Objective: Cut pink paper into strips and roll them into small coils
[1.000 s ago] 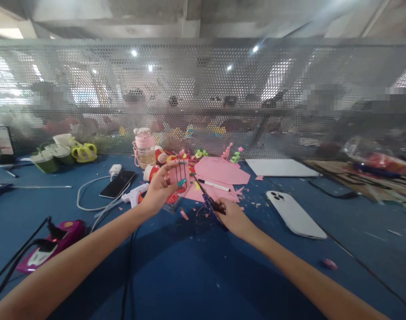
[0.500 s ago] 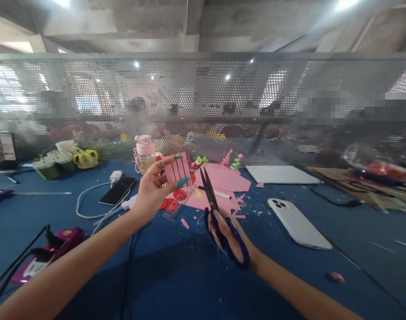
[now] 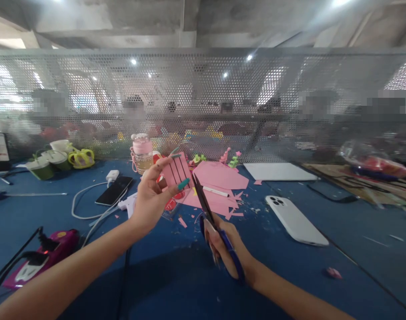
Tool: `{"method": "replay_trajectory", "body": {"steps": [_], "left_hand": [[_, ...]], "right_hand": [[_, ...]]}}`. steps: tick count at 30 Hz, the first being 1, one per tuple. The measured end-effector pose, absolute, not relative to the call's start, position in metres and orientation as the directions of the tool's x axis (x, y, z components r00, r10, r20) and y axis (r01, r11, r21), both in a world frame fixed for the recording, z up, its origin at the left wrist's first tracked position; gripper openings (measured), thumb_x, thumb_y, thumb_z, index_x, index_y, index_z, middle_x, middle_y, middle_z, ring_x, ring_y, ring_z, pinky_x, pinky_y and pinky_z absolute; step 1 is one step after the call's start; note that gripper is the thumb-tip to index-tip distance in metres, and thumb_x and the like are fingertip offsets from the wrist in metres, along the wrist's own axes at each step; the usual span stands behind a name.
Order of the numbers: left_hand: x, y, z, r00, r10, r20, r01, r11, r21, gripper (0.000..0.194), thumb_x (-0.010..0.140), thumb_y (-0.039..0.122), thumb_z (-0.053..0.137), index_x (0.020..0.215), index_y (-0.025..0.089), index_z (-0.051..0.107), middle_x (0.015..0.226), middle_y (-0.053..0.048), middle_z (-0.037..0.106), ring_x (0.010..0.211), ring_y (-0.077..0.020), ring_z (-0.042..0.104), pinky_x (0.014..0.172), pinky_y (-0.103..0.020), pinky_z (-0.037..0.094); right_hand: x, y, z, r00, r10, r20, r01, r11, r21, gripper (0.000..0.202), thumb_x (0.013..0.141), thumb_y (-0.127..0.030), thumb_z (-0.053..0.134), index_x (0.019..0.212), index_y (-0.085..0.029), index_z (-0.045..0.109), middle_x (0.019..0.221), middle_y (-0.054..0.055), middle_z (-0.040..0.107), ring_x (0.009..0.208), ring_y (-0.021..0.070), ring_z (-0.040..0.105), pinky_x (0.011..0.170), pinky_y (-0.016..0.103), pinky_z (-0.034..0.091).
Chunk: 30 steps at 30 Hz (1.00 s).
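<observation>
A pink card with dark parallel lines (image 3: pixel 178 171) is pinched upright between the thumb and fingers of my left hand (image 3: pixel 151 195). My right hand (image 3: pixel 231 244) is wrapped round the blue handles of the scissors (image 3: pixel 204 202). Their dark blades point up and away, with the tips close to the card's right edge. Whether the tips touch the card is hard to tell. Behind the blades lie pink paper sheets (image 3: pixel 223 175), a white marker (image 3: pixel 216 191) and small pink scraps (image 3: pixel 182 222) on the blue table (image 3: pixel 176 280).
Left: a pink-lidded bottle (image 3: pixel 142 153), a black phone (image 3: pixel 114 190), a white cable, a purple power strip (image 3: pixel 61 244) and green cups (image 3: pixel 41 168). Right: a white phone (image 3: pixel 296 220), a white sheet (image 3: pixel 279 171) and cardboard (image 3: pixel 372 180). A perforated metal screen (image 3: pixel 203 98) stands behind.
The scissors have moved left toward the card, and their blades have come closer together. The camera view has shifted slightly.
</observation>
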State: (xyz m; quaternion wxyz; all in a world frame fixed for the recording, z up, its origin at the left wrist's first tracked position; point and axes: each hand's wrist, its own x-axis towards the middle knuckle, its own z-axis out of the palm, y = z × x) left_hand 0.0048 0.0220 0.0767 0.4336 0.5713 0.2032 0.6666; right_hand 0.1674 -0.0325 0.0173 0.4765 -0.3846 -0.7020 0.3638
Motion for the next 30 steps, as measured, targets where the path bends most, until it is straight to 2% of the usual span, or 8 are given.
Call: {"method": "replay_trajectory", "body": {"steps": [6, 15, 20, 26, 30], "left_hand": [[0.0047, 0.0205, 0.0798, 0.051, 0.822, 0.567, -0.325, -0.524, 0.788, 0.047, 0.062, 0.002, 0.071, 0.103, 0.024, 0.061, 0.112, 0.0, 0.062, 0.082, -0.0121, 0.067, 0.067, -0.018, 0.059], [0.0048, 0.0194, 0.0805, 0.037, 0.792, 0.61, -0.249, -0.584, 0.773, 0.044, 0.066, 0.005, 0.068, 0.105, 0.023, 0.059, 0.12, -0.003, 0.058, 0.09, -0.0157, 0.066, 0.071, -0.02, 0.059], [0.0063, 0.0176, 0.0816, 0.043, 0.822, 0.568, -0.276, -0.536, 0.798, 0.044, 0.064, 0.006, 0.069, 0.104, 0.022, 0.059, 0.118, -0.003, 0.06, 0.087, -0.0149, 0.066, 0.069, -0.02, 0.059], [0.0079, 0.0145, 0.0819, 0.043, 0.844, 0.535, -0.29, -0.502, 0.815, 0.046, 0.063, 0.008, 0.071, 0.105, 0.022, 0.058, 0.12, -0.004, 0.058, 0.081, -0.0132, 0.066, 0.066, -0.019, 0.059], [0.0093, 0.0126, 0.0796, 0.037, 0.844, 0.536, -0.274, -0.507, 0.817, 0.044, 0.065, 0.008, 0.071, 0.105, 0.022, 0.059, 0.121, -0.004, 0.058, 0.081, -0.0124, 0.066, 0.066, -0.018, 0.059]], "right_hand": [[0.1702, -0.0341, 0.0169, -0.257, 0.89, 0.377, 0.228, 0.435, -0.871, 0.038, 0.087, -0.055, 0.034, 0.075, -0.02, 0.042, 0.046, -0.008, 0.035, 0.034, 0.0067, 0.035, 0.033, 0.018, 0.032], [0.1703, -0.035, 0.0179, -0.268, 0.877, 0.399, 0.238, 0.461, -0.855, 0.039, 0.087, -0.055, 0.033, 0.071, -0.02, 0.04, 0.046, -0.008, 0.035, 0.033, 0.006, 0.034, 0.032, 0.018, 0.03], [0.171, -0.037, 0.0188, -0.282, 0.883, 0.375, 0.216, 0.439, -0.872, 0.038, 0.088, -0.053, 0.033, 0.071, -0.02, 0.041, 0.047, -0.008, 0.033, 0.036, 0.006, 0.032, 0.034, 0.018, 0.029], [0.17, -0.039, 0.0193, -0.298, 0.889, 0.347, 0.151, 0.403, -0.903, 0.043, 0.085, -0.06, 0.033, 0.071, -0.02, 0.041, 0.047, -0.007, 0.035, 0.034, 0.0062, 0.034, 0.034, 0.019, 0.03], [0.1683, -0.0404, 0.0217, -0.281, 0.901, 0.33, 0.163, 0.384, -0.909, 0.041, 0.086, -0.057, 0.033, 0.072, -0.02, 0.041, 0.045, -0.008, 0.035, 0.032, 0.0065, 0.034, 0.033, 0.019, 0.031]]}}
